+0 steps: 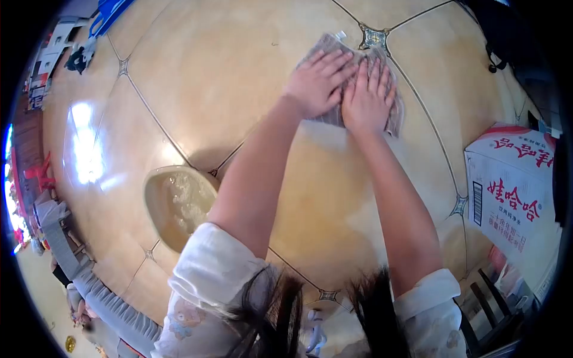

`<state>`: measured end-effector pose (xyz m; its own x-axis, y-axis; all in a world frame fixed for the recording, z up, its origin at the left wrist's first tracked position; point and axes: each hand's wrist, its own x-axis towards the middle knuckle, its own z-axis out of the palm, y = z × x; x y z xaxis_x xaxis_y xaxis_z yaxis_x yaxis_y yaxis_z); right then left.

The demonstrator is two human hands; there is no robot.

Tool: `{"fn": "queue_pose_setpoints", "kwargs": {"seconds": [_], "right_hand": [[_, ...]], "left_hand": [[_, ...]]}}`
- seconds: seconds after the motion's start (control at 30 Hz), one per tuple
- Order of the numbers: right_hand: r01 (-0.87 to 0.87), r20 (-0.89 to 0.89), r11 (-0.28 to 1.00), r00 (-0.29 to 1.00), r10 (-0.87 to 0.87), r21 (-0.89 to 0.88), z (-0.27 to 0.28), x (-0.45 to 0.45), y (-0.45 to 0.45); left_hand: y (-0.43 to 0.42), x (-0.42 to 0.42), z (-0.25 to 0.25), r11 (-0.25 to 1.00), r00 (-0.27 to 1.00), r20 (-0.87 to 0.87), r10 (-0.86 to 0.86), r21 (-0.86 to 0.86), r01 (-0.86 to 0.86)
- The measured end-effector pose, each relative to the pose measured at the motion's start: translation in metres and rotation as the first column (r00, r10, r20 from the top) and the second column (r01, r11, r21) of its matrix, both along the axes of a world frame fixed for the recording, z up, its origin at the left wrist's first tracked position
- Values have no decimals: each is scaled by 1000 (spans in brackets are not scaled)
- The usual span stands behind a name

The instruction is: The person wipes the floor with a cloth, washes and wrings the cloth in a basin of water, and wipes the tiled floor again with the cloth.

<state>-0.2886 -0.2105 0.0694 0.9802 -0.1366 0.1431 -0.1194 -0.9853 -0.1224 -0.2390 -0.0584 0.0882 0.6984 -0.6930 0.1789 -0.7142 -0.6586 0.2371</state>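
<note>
A grey-brown striped cloth [396, 122] lies spread on the tiled floor at the upper middle, with a small white tag at its top edge. My left hand [319, 82] presses flat on its left part, fingers spread. Beside it my right hand [367, 101] lies flat on the right part, fingers pointing away from me and slightly apart. Both arms are stretched forward. The floor just below the cloth looks wet. To the left of my left forearm stands a pale basin [151, 206] with water in it, partly covered by the arm and sleeve.
A white and red cardboard box [507, 185] stands at the right. Dark chair legs [492, 298] show below it. At the far left are a red stool [40, 174] and a grey sofa [107, 301]. A blue object [109, 15] is at the top left.
</note>
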Motion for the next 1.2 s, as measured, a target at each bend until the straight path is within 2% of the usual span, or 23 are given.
{"fn": "queue_pose_setpoints", "kwargs": {"seconds": [0.07, 0.2, 0.33, 0.47, 0.73, 0.87, 1.0, 1.2], "right_hand": [[-31, 56, 998, 998, 27, 62, -5, 20, 9], [-98, 41, 995, 994, 98, 17, 0, 45, 29], [-140, -92, 989, 987, 136, -46, 16, 39, 41], [-242, -163, 970, 958, 235, -24, 23, 4, 46], [-300, -198, 944, 926, 322, 133, 36, -135, 34], [-279, -231, 945, 921, 314, 171, 36, -241, 30], [-255, -211, 942, 930, 301, 219, 36, -352, 23], [-193, -276, 958, 929, 248, 210, 39, -455, 14]], "left_hand": [[10, 20, -5, 1000, 999, 36, 21, 0, -22], [35, 29, -8, 971, 970, 64, 237, 13, -238], [44, -3, -8, 878, 879, 75, 471, 59, -476], [44, -60, 1, 817, 821, 25, 571, 78, -571], [29, -197, 13, 819, 812, -112, 573, 113, -562], [19, -283, 22, 854, 829, -209, 518, 191, -485], [9, -403, 16, 872, 842, -231, 488, 171, -458], [-2, -494, 13, 904, 879, -214, 427, 90, -418]]}}
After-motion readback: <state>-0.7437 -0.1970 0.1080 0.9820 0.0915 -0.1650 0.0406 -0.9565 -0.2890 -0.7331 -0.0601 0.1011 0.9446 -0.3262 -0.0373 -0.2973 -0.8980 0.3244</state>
